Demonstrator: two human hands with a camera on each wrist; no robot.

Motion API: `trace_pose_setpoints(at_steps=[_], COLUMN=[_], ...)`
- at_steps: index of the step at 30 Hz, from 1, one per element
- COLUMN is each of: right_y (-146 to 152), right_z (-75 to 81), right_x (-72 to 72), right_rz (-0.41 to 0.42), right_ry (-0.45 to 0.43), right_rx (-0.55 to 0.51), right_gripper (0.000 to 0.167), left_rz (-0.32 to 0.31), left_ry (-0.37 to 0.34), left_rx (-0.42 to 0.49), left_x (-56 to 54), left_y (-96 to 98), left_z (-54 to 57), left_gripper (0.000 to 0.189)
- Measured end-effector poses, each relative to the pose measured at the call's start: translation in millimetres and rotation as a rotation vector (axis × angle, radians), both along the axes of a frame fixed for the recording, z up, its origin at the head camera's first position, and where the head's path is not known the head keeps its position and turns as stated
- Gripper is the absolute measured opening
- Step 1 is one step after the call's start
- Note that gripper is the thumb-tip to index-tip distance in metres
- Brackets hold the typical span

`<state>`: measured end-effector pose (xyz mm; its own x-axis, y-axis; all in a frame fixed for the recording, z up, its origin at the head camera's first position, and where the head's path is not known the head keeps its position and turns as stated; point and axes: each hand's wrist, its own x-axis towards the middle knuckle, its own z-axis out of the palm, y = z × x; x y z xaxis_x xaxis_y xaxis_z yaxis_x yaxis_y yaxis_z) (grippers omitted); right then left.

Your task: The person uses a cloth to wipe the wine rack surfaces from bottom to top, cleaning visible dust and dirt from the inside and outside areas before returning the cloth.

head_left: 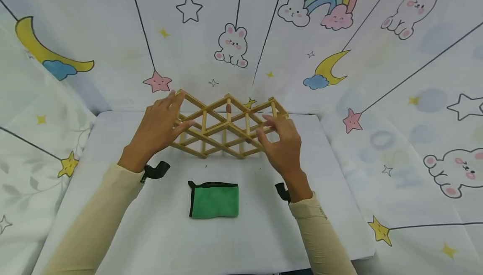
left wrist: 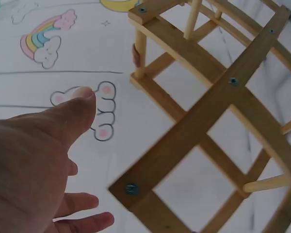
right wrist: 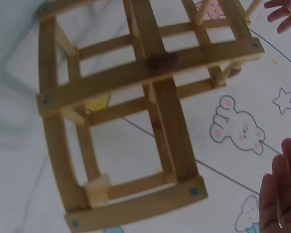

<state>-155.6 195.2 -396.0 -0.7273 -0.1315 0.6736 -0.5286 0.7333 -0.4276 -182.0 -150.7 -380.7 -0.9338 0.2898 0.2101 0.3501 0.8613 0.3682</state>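
A wooden lattice rack (head_left: pixel 215 129) of crossed slats joined by round dowels stands spread out at the back of the white table. My left hand (head_left: pixel 160 124) is at its left end, thumb and fingers spread apart. In the left wrist view that hand (left wrist: pixel 34 160) lies beside the rack (left wrist: pixel 203 108), its thumb and fingers extended and holding nothing. At the right end is my right hand (head_left: pixel 283 145), its fingers loosely bent close to the slats. The right wrist view has its fingertips (right wrist: pixel 281 189) apart from the rack (right wrist: pixel 111 78), with screw heads at the slat joints.
A green folded cloth piece (head_left: pixel 215 201) with black edging lies on the white table (head_left: pixel 260 233) in front of the rack. Behind and beside the table hangs a white cloth backdrop (head_left: pixel 113 27) printed with rabbits, stars and moons. A dark wrist camera (head_left: pixel 156 170) sits below the left hand.
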Motion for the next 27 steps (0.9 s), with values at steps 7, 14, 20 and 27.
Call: trace_pose_setpoints(at_steps=[7,14,20,27], right_y=[-13.5,-31.1,-42.1,-53.9], right_z=[-68.9,-133.2,-160.1,-153.7], right_x=[21.4,32.0,27.5,21.0], right_rz=[0.202,0.434,0.612,0.759], right_ry=[-0.247,-0.715,-1.007,-1.158], right_rx=[-0.045,0.073,0.122,0.186], right_gripper=[0.032,0.033,0.026,0.021], left_rz=[-0.020,0.020,0.040,0.041], left_ry=[-0.046,-0.009,0.018,0.009], left_rx=[0.183,0.263,0.320,0.345], left_x=[1.3,-3.3,-3.6,-2.1], left_y=[-10.1,-10.7,-10.0,-9.4], left_z=[-28.4,-47.2,-54.1,-55.3], left_gripper=[0.086,0.080,0.076,0.076])
